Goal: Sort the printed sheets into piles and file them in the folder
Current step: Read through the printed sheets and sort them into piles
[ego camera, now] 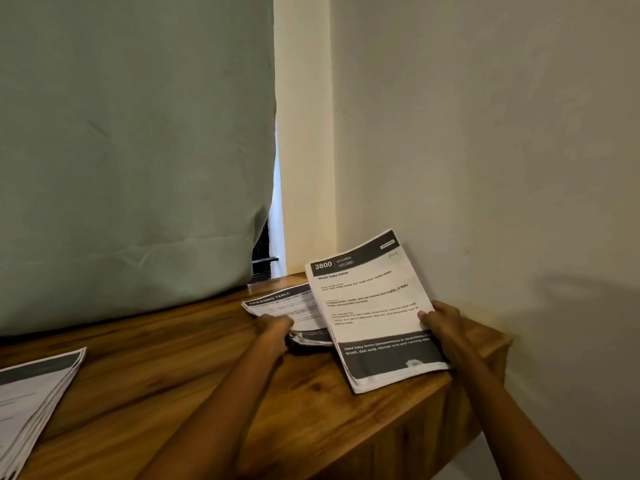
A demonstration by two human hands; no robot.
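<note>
On wooden shelf [214, 358]: right hand [445, 327] grips tilted white "3800 KITCHEN" printed stack [372, 306]; left hand [275, 329] pinches flat "DRESSING TABLE" printed pile [287, 303] just left, long axes running away.

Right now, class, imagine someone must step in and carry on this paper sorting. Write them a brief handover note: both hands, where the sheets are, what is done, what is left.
Left hand: grips the near edge of the flat pile of printed sheets headed DRESSING TABLE on the brown wooden table.
Right hand: holds the right edge of the thick stack of printed sheets headed 3800 KITCHEN, tilted up with its lower end on the table.
A third pile of sheets with a dark header lies at the table's left edge.
Done: three piles exist.
Left: finish sorting and file everything; no folder is in view.
</note>
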